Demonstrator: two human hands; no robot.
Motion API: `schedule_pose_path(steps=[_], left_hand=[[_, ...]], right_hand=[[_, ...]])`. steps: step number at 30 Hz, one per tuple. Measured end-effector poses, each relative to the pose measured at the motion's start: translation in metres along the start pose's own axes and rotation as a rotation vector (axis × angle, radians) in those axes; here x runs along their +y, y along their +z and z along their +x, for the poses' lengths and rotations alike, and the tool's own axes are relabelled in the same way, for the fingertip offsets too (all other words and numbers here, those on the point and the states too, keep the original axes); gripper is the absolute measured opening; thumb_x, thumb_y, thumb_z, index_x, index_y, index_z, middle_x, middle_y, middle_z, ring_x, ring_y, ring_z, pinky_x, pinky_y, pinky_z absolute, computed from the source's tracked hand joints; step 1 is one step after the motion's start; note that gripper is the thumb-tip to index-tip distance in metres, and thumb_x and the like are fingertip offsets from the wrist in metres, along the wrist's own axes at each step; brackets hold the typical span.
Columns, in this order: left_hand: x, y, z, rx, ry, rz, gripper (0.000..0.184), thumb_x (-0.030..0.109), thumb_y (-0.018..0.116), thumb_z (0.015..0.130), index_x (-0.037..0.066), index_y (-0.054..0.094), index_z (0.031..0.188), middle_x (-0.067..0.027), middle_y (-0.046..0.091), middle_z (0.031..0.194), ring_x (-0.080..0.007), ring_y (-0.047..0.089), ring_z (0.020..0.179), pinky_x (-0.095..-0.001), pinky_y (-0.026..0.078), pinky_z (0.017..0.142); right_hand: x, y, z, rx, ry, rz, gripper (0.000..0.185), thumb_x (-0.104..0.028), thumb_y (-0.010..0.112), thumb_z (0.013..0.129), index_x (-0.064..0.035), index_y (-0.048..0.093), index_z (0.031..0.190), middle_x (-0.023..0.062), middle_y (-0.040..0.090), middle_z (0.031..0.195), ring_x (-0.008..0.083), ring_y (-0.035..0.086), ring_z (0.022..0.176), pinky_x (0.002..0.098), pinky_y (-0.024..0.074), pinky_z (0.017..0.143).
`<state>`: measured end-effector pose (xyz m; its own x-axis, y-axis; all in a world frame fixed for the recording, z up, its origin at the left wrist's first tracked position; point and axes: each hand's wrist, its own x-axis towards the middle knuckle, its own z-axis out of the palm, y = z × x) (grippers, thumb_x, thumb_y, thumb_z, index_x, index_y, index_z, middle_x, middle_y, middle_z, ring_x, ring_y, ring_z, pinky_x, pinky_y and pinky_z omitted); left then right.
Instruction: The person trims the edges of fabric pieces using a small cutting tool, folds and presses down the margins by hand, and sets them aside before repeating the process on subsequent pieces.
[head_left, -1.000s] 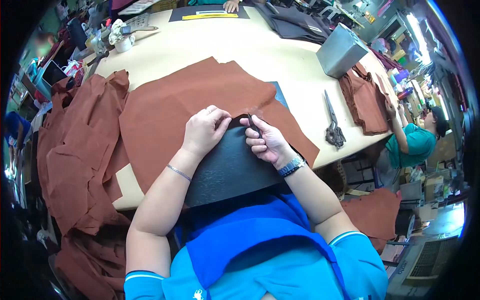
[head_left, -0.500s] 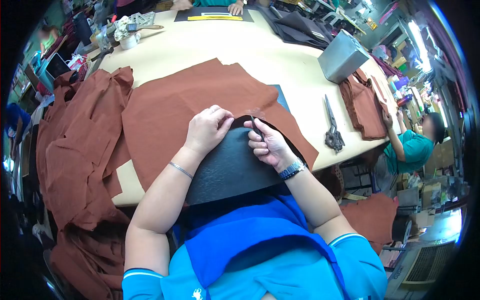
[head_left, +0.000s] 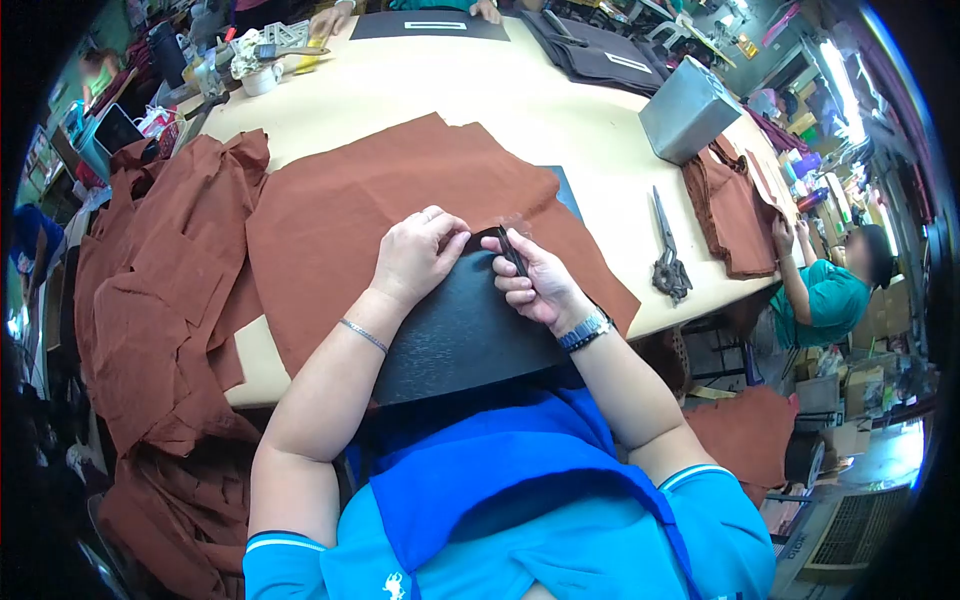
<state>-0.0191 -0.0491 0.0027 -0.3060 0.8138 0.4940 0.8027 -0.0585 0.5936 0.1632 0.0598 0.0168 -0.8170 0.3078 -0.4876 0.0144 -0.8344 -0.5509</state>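
Observation:
My left hand [head_left: 420, 258] is closed, thumb and fingertips pinching the top edge of a black sheet [head_left: 460, 335] with a shiny face. In my right hand [head_left: 540, 285] is a small dark tool that looks like thread snips [head_left: 512, 250]. Its upper end is close to the sheet's edge, a short way right of my left fingertips; the fingers hide most of it. The sheet slants over the table's front edge. Beneath and behind it a large piece of brown fabric [head_left: 390, 190] lies flat.
Crumpled brown fabric [head_left: 175, 290] hangs over the table's left side. Large scissors [head_left: 668, 255] lie to the right, near a metal block [head_left: 688, 110] and folded brown pieces [head_left: 725, 220]. A brush rests on a white cup [head_left: 262, 80]. Co-workers' hands are at the far and right edges.
My right hand has shifted slightly and the tool's angle has changed; my left pinch stays. Across the table, a co-worker has moved the yellow strip left, off the dark panel.

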Motion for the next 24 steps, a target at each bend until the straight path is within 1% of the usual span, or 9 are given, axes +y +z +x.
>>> schedule_pose_path(steps=[6,10,11,16,18,20,22,23,24], left_hand=[[0.000,0.000,0.001,0.021,0.012,-0.020,0.008,0.016,0.070,0.088,0.009,0.071,0.089,-0.0037,0.065,0.082,-0.0178,0.064,0.070,-0.0324,0.054,0.064],[0.000,0.001,0.000,0.010,0.011,-0.009,0.008,0.016,0.070,0.088,0.008,0.071,0.089,-0.0041,0.065,0.082,-0.0174,0.064,0.069,-0.0316,0.054,0.064],[0.001,0.001,0.001,0.001,0.002,-0.013,0.008,0.017,0.070,0.088,0.008,0.071,0.089,-0.0040,0.065,0.082,-0.0172,0.065,0.069,-0.0315,0.054,0.064],[0.002,-0.001,0.001,-0.046,-0.048,-0.022,0.011,0.018,0.070,0.089,0.007,0.071,0.091,-0.0043,0.065,0.085,-0.0165,0.066,0.072,-0.0304,0.054,0.066],[0.005,-0.004,0.002,-0.118,-0.120,-0.082,0.015,0.019,0.068,0.092,0.005,0.070,0.098,-0.0070,0.066,0.091,-0.0185,0.066,0.078,-0.0313,0.054,0.072],[0.010,-0.014,0.006,-0.211,-0.181,-0.148,0.021,0.020,0.066,0.094,0.003,0.069,0.106,-0.0101,0.066,0.097,-0.0209,0.067,0.085,-0.0322,0.054,0.078],[0.019,-0.032,0.011,-0.321,-0.238,-0.223,0.028,0.022,0.064,0.096,0.001,0.066,0.114,-0.0138,0.066,0.104,-0.0236,0.066,0.092,-0.0333,0.053,0.084],[0.016,-0.043,0.013,-0.414,-0.219,-0.242,0.035,0.025,0.062,0.096,0.001,0.064,0.120,-0.0175,0.065,0.111,-0.0278,0.065,0.103,-0.0363,0.052,0.091],[0.008,-0.054,0.016,-0.506,-0.163,-0.137,0.037,0.028,0.064,0.095,0.001,0.064,0.121,-0.0174,0.065,0.112,-0.0288,0.065,0.105,-0.0369,0.052,0.092]], right_hand=[[0.007,-0.001,-0.002,0.042,-0.051,-0.038,0.035,-0.039,0.046,0.106,-0.0069,0.056,0.117,-0.0030,0.047,0.070,0.0028,0.034,0.049,0.0154,0.0263,0.038],[-0.001,0.001,0.006,-0.039,0.033,0.016,0.036,-0.040,0.046,0.106,-0.0069,0.055,0.118,-0.0030,0.047,0.070,0.0027,0.035,0.049,0.0156,0.0272,0.039],[-0.002,0.003,0.007,0.005,0.028,0.006,0.037,-0.040,0.045,0.106,-0.0071,0.054,0.120,-0.0030,0.047,0.070,0.0028,0.035,0.049,0.0160,0.0276,0.039],[0.006,-0.002,-0.008,0.030,-0.100,-0.031,0.038,-0.041,0.045,0.106,-0.0072,0.054,0.121,-0.0032,0.048,0.071,0.0026,0.034,0.049,0.0167,0.0273,0.039],[-0.004,-0.002,-0.026,0.085,-0.201,-0.104,0.039,-0.042,0.045,0.106,-0.0074,0.054,0.121,-0.0035,0.048,0.071,0.0022,0.035,0.049,0.0165,0.0279,0.040],[-0.030,-0.014,-0.038,0.228,-0.413,-0.333,0.040,-0.044,0.046,0.105,-0.0086,0.058,0.120,-0.0039,0.047,0.069,0.0011,0.036,0.050,0.0157,0.0286,0.040],[-0.062,-0.052,-0.040,0.436,-0.524,-0.656,0.039,-0.041,0.050,0.104,-0.0069,0.061,0.118,-0.0029,0.051,0.070,0.0043,0.044,0.054,0.0199,0.0368,0.044],[-0.081,-0.084,-0.033,0.553,-0.539,-0.948,0.038,-0.039,0.052,0.103,-0.0056,0.061,0.120,0.0009,0.057,0.073,0.0115,0.052,0.059,0.0258,0.0436,0.051],[-0.095,-0.110,-0.029,0.637,-0.530,-1.157,0.038,-0.037,0.053,0.102,-0.0046,0.061,0.122,0.0049,0.061,0.078,0.0179,0.057,0.065,0.0305,0.0473,0.059]])
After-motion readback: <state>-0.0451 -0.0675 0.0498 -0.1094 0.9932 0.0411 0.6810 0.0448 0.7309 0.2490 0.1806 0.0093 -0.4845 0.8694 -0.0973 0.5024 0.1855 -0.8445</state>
